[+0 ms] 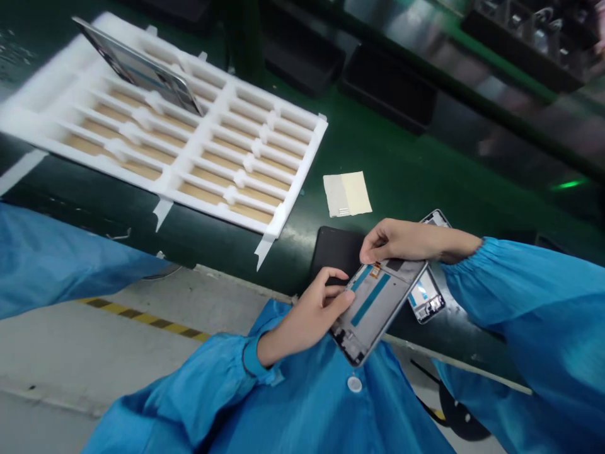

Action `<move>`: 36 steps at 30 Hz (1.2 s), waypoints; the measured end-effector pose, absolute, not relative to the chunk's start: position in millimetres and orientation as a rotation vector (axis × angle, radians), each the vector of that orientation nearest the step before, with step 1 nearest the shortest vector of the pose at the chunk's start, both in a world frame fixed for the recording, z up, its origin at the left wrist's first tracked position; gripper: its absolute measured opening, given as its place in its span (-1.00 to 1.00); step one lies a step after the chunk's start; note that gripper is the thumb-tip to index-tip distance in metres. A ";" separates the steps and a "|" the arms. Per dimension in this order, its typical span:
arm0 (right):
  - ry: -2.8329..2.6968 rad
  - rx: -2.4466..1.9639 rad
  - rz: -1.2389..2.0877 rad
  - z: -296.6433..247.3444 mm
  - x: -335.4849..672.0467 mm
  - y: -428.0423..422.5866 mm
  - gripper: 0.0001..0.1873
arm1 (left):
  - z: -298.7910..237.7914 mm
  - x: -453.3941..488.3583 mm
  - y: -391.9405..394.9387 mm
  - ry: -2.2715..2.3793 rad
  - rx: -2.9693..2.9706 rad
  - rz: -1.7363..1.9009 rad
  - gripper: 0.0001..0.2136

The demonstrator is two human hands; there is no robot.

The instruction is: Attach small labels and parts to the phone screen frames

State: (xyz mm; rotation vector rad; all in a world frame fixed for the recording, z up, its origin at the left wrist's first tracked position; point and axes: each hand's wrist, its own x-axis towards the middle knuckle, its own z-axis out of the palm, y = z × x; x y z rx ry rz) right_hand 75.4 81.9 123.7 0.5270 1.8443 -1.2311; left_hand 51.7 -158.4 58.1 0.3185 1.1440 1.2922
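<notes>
My left hand (317, 308) grips a grey phone frame (378, 318) by its left edge, thumb on top. The frame is tilted, its inner side up, with two blue adhesive strips (370, 300) and a small orange flex connector (375, 270) on it. My right hand (401, 241) reaches over the far edge, finger and thumb pinched together near the connector; what is between them is too small to tell. Under and behind the held frame lies a dark flat pad (335, 249). A second phone frame (428, 296) rests on the bench, partly hidden by my right wrist.
A white foam tray (222, 211) with slots stands at left, a thin phone panel (137, 66) leaning in it. A cream and grey paper square (347, 193) lies on the green bench (397, 170). Dark bins (387, 85) line the back. A blue sleeve (61, 261) shows at left.
</notes>
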 end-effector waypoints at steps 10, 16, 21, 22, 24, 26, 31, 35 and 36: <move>2.149 0.546 -1.104 108.6 72.3 70.5 -0.59 | 56.4 54.2 -159.7 1.027 0.160 1.406 -0.72; 2.252 0.917 -1.259 131.7 108.9 51.0 -0.42 | 60.4 57.6 -153.3 0.883 0.010 1.451 -0.66; 2.592 1.059 -1.201 145.2 151.3 12.0 -0.38 | 63.0 69.9 -159.7 0.853 0.060 1.465 -0.60; 2.681 1.069 -1.078 145.0 155.8 6.9 -0.38 | 63.0 71.4 -163.8 0.899 0.110 1.451 -0.63; 2.782 1.072 -0.841 142.5 158.5 1.0 -0.31 | 62.4 70.9 -172.4 1.053 0.239 1.415 -0.70; 2.767 1.016 -0.731 139.2 154.6 -0.9 -0.27 | 61.1 66.0 -177.7 1.248 0.384 1.385 -0.78; 2.715 0.940 -0.698 135.8 140.7 -0.7 -0.28 | 56.6 50.2 -171.6 1.538 0.723 1.327 -0.82; 2.705 0.938 -0.625 135.4 139.6 3.3 -0.24 | 54.3 45.7 -164.9 1.623 0.766 1.278 -0.77; 2.703 0.944 -0.633 136.0 140.6 5.7 -0.23 | 54.4 45.0 -164.1 1.640 0.767 1.263 -0.77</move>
